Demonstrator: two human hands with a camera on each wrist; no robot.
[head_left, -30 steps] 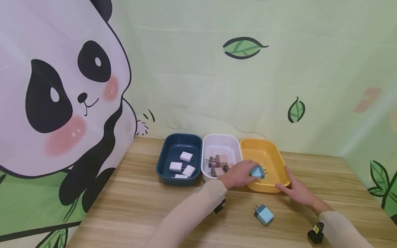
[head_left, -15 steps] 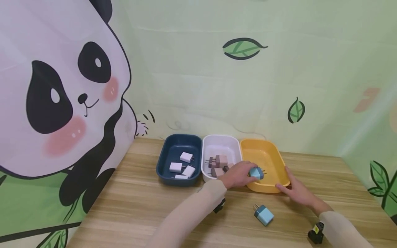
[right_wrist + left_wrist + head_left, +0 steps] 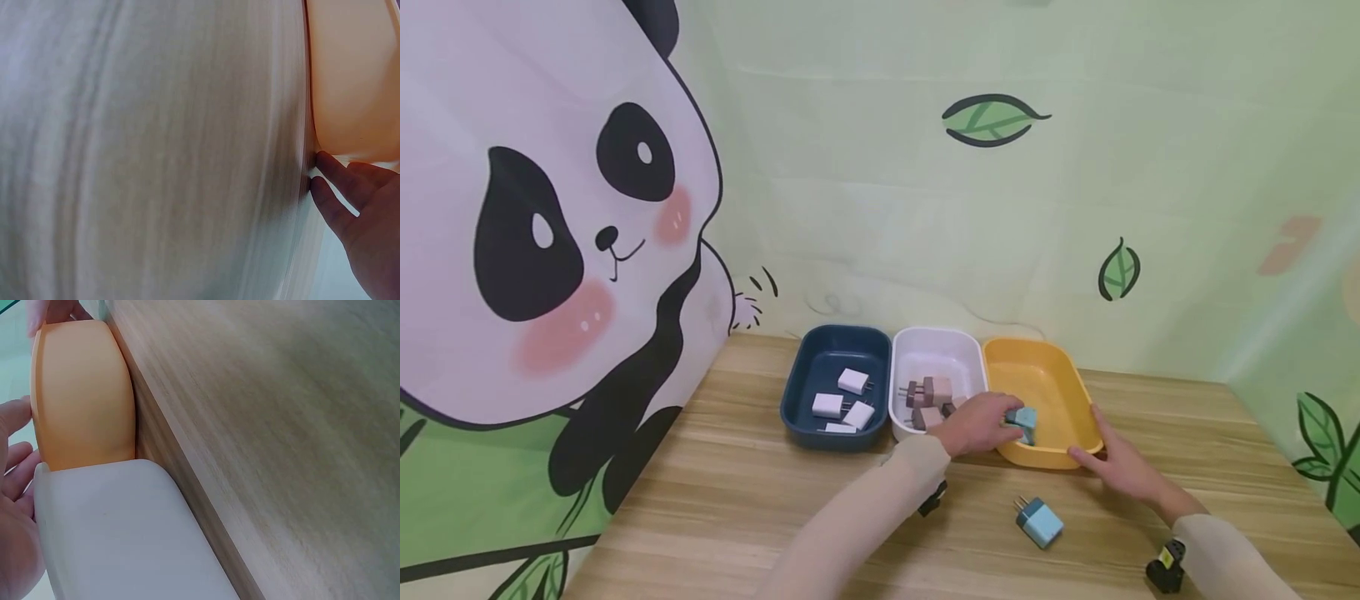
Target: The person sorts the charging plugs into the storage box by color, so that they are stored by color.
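Note:
In the head view, my left hand [image 3: 981,423] reaches over the near left rim of the yellow tray [image 3: 1047,457], pinching a light-blue charger plug [image 3: 1024,414] just inside it. The charger is tilted, and the fingers partly cover it. My right hand [image 3: 1123,467] holds the tray's near right corner, thumb at the front rim and fingers along the right side. In the right wrist view, extended fingers [image 3: 337,209] touch the tray's wall. A second light-blue charger [image 3: 1040,523] with a dark-blue prong end lies on the table in front of the tray.
Against the yellow tray stands a white tray [image 3: 936,335] with several brown-and-beige chargers [image 3: 928,392]. Left of that, a dark-blue tray [image 3: 837,335] contains several white chargers [image 3: 853,382]. A printed cloth wall [image 3: 880,208] rises behind the wooden table [image 3: 715,500].
The light-blue charger in my left hand has tipped, so its prongs no longer show to the right. My right hand stays at the tray's corner. The head view has shifted slightly.

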